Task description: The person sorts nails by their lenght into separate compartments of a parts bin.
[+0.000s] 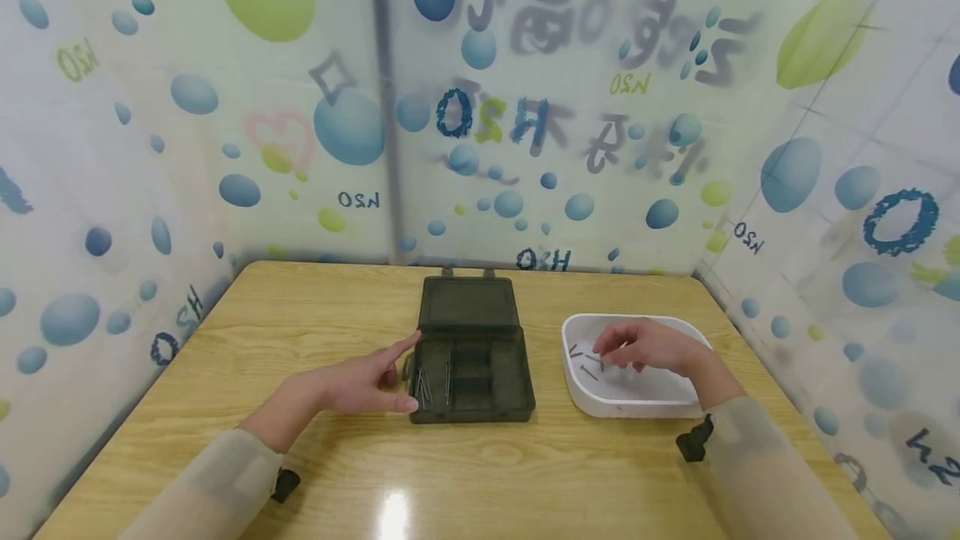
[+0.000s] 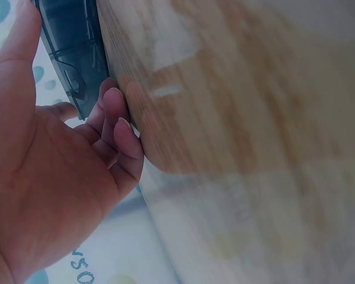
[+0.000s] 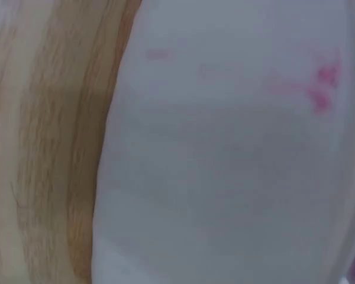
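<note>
My left hand [image 1: 360, 382] is at the left side of a dark, see-through organizer box [image 1: 510, 382] with its lid raised. Its index finger and thumb are stretched out, touching the box near the two ends of that side; the other fingers bend loosely in the left wrist view. Long, thin screws [image 1: 424, 387] lie in the box's left compartments. Over a white tray [image 1: 630, 408], my right hand [image 1: 648, 344] reaches in with bent fingers. A small screw [image 1: 602, 363] stands upright at its fingertips, seemingly pinched. Several loose screws [image 1: 588, 373] lie in the tray's left part.
A wooden table [image 1: 480, 473] carries the box and the tray. Patterned curtains [image 1: 480, 227] enclose its back and sides. Beyond the box's hinge, the raised lid [image 1: 468, 304] leans towards the back edge. In the right wrist view, the tray's outer wall [image 3: 225, 177] shows pink smudges.
</note>
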Action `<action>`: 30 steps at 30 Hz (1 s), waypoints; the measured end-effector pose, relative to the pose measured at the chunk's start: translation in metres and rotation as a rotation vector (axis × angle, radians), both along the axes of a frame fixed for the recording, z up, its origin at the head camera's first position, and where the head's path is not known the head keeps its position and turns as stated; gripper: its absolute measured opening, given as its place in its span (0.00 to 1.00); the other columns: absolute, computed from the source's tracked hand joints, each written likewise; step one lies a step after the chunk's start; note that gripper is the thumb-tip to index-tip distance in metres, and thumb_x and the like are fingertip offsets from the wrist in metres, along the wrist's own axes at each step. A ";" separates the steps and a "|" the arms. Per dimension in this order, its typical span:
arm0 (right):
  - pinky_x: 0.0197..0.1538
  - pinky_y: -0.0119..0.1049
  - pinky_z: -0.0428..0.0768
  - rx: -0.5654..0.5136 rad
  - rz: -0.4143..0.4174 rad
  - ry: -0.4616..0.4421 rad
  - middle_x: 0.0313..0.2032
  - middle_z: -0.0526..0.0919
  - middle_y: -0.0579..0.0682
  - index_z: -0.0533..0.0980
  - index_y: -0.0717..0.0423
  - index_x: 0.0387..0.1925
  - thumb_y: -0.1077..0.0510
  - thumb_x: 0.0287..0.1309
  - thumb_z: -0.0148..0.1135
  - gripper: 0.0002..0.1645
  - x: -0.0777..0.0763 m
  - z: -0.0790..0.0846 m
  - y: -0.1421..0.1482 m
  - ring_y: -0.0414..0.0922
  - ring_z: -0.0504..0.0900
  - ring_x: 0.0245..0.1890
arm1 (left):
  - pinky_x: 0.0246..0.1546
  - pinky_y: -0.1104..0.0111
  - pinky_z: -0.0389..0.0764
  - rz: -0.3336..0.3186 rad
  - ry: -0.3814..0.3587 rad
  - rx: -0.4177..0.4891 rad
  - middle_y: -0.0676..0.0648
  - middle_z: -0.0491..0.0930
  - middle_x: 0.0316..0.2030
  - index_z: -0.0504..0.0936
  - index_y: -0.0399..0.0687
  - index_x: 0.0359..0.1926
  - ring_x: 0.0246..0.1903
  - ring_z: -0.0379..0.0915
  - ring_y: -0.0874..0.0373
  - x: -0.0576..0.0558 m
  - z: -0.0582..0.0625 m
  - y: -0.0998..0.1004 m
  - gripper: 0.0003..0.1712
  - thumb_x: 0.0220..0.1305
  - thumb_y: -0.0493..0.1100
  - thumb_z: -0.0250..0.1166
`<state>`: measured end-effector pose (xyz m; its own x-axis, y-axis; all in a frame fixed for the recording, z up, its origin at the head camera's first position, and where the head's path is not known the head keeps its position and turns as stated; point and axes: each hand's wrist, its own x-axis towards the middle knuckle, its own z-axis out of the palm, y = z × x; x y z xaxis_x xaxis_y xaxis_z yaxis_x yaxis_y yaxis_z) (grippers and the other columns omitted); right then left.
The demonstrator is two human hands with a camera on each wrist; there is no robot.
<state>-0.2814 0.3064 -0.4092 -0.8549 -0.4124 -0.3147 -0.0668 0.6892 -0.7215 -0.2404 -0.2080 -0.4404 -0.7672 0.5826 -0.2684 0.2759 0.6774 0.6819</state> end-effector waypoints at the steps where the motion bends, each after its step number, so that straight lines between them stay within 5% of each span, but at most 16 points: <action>1: 0.46 0.42 0.80 0.003 0.000 -0.008 0.50 0.87 0.52 0.85 0.53 0.57 0.54 0.73 0.71 0.15 -0.001 -0.001 0.003 0.49 0.79 0.47 | 0.51 0.53 0.70 0.001 -0.001 0.000 0.46 0.74 0.46 0.37 0.58 0.91 0.45 0.68 0.53 0.000 0.000 0.000 0.67 0.71 0.67 0.73; 13: 0.44 0.39 0.76 0.037 -0.053 -0.036 0.42 0.81 0.51 0.87 0.49 0.61 0.59 0.70 0.74 0.20 -0.012 -0.024 0.015 0.49 0.77 0.40 | 0.52 0.53 0.70 0.003 0.001 -0.013 0.45 0.74 0.47 0.36 0.60 0.91 0.46 0.69 0.53 0.001 -0.001 0.000 0.67 0.72 0.67 0.72; 30: 0.42 0.38 0.75 0.093 -0.044 0.007 0.35 0.80 0.47 0.85 0.53 0.49 0.55 0.73 0.72 0.09 -0.015 -0.033 0.011 0.46 0.77 0.36 | 0.54 0.53 0.71 0.004 0.009 -0.015 0.46 0.74 0.48 0.37 0.58 0.91 0.48 0.69 0.53 0.001 0.001 0.001 0.66 0.72 0.66 0.72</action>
